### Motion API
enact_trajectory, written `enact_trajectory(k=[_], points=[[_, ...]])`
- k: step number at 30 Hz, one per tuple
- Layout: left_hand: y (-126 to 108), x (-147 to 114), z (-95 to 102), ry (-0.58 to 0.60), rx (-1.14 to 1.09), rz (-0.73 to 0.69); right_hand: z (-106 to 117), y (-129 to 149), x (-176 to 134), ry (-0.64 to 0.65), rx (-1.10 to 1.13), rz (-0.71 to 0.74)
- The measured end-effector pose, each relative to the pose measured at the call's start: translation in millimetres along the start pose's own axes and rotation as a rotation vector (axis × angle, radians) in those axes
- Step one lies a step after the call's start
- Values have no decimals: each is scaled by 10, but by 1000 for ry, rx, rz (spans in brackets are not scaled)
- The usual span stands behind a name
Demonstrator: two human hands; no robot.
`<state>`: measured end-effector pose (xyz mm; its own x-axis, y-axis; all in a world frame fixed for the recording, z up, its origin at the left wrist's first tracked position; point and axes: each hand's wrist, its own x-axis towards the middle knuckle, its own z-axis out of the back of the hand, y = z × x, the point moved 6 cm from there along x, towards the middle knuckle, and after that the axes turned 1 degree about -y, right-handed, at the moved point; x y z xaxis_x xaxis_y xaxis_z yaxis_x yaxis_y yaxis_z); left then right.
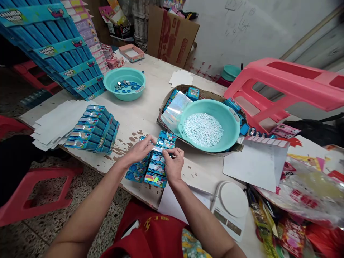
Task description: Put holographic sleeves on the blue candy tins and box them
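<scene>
Two columns of small blue candy tins lie on the table in front of me. My left hand is over the left column, its thumb and finger pinched on one end of a narrow, clear, shiny strip. The other end is pinched by my right hand, so the strip stretches between both hands just above a tin in the right column. Lower tins in that column carry shiny strips, one with a rainbow glint. Round blue recesses show on the other tins. My hands hide some of the middle tins.
A turquoise basin of white candies rests on a cardboard box of tins. Another turquoise basin holds round blue and silver pieces. Stacked blue tins, white sheets, a kitchen scale and a pink stool surround the work area.
</scene>
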<state>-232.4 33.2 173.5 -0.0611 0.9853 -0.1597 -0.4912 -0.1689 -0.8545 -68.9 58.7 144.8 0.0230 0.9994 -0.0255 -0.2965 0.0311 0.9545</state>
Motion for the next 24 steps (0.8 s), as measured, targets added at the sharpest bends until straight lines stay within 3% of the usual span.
enact_trajectory(k=[4, 7, 11, 14, 18, 21, 24], points=[[157, 32, -130, 9, -118, 21, -21, -11, 29, 4, -52, 13], [327, 42, -238, -33, -250, 99, 10, -92, 62, -26, -51, -64], [472, -37, -240, -183, -106, 254, 31, -170, 109, 11, 52, -161], [379, -159, -280, -263, -205, 262, 4, -164, 145, 44, 52, -140], [200, -277, -466, -126, -449, 199, -23, -170, 183, 59, 42, -67], [337, -421, -447, -104, -467, 312, 124, -222, 205, 167, 91, -20], [591, -722, -302, -250, -450, 390, 517, -335, 174, 372, -73, 127]])
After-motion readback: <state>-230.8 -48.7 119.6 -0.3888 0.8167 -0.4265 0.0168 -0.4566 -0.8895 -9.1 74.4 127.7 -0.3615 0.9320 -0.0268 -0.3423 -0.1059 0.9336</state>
